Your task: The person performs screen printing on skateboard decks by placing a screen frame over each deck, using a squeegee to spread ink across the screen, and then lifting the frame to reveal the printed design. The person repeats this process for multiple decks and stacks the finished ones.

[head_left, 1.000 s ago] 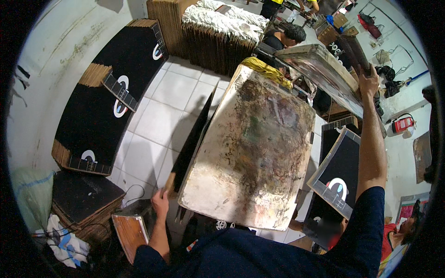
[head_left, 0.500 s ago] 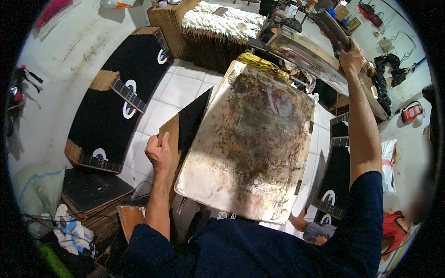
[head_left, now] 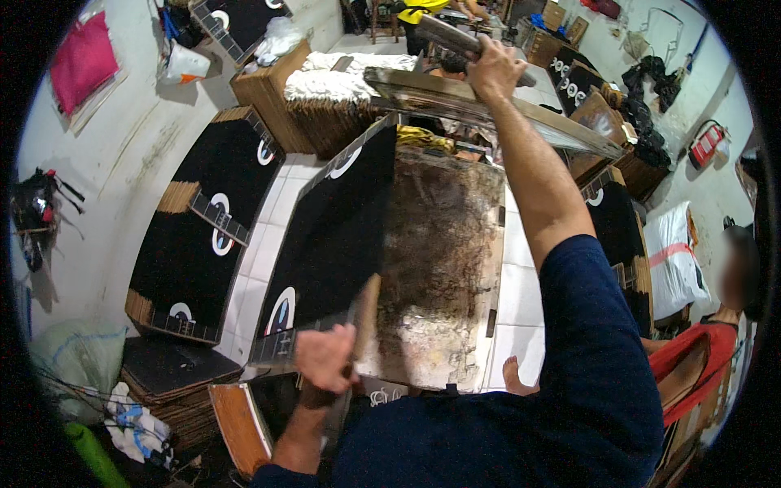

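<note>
My left hand [head_left: 324,359], blurred and closed, grips the edge of a board beside a pale brown strip. A large black board [head_left: 321,220] with white oval prints lies over the left half of the stained worktable top [head_left: 443,260], slightly tilted. My right hand [head_left: 494,65], raised high, is closed on a long dark bar [head_left: 447,34] at the upper edge of a raised, tilted screen-like frame [head_left: 553,130] beyond the table. A yellow cloth [head_left: 419,137] is bunched at the table's far end, partly hidden.
Printed black board stacks [head_left: 187,244] line both sides, with white tiled floor [head_left: 252,276] between. White cloths [head_left: 325,77] top a cardboard pile at the back. A person in red [head_left: 691,366] is at my right; others work behind, one in yellow [head_left: 415,12]. A fire extinguisher [head_left: 706,145] hangs right.
My left hand has carried the black board rightward from beside the table onto its left half, showing its printed face. My right hand has moved left and up with the bar and frame.
</note>
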The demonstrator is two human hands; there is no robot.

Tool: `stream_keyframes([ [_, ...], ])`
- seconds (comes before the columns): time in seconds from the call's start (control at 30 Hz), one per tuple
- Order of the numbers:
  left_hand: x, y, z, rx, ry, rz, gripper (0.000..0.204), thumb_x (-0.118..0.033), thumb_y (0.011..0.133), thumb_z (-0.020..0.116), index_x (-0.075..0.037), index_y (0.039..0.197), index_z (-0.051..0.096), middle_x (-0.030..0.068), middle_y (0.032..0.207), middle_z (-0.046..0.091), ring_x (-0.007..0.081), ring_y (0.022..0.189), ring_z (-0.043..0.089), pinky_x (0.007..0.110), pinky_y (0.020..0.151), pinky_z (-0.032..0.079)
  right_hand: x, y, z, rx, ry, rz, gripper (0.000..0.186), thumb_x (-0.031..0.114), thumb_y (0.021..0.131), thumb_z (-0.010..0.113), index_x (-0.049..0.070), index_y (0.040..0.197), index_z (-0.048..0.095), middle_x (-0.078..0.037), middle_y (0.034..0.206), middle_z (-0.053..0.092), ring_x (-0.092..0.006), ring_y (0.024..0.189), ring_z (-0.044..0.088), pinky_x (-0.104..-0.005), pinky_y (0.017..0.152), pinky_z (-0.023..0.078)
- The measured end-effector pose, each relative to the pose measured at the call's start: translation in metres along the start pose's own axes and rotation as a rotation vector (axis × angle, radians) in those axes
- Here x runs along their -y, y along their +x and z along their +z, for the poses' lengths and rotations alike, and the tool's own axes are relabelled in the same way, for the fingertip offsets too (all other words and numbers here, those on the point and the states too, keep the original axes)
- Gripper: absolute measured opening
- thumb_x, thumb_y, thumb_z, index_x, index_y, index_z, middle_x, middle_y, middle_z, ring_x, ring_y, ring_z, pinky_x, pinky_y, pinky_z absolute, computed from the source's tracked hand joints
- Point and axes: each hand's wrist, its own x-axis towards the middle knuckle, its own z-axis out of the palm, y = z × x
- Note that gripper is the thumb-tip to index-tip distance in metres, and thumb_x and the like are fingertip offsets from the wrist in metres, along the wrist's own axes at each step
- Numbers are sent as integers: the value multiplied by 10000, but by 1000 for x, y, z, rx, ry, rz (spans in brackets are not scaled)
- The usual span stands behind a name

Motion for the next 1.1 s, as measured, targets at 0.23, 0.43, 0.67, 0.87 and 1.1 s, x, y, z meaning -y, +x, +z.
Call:
stream_keyframes([
  [0.23,-68,-80,126,453,-215,119,598,-263,726,714,-21,1272,678,85,1040,650,222,961,611,389,834,497,5,-8,-13,24,31,1,606,391,785,866,288,1345,656,-11,1220,701,-254,1233,578,-523,1031,371],
  [0.43,-63,-102,163,528,-332,77,659,-463,830,769,-72,1344,635,119,1163,622,284,1106,593,482,939,469,6,-4,-16,89,23,23,603,322,807,845,268,1365,623,-9,1297,661,-265,1298,541,-536,1076,351],
  [0.67,159,-162,87,3,505,-574,611,-377,873,744,6,1326,599,229,1307,624,441,1179,580,559,1037,425,6,0,-12,50,-26,20,510,323,863,783,252,1350,648,-32,1300,672,-277,1288,552,-551,1069,351],
  [0.87,305,-266,4,281,62,-1553,592,-433,1072,526,118,903,661,251,803,682,390,762,624,484,763,477,4,-1,-8,31,-82,33,526,326,871,760,255,1376,632,-36,1334,658,-280,1303,549,-571,1089,342],
  [1.1,263,-264,5,-146,-250,-1571,503,-371,1108,473,77,1017,682,127,923,701,226,817,568,411,788,476,4,-9,-7,-122,-20,5,345,117,775,750,133,1116,706,-104,1080,706,-318,1109,622,-496,953,424],
])
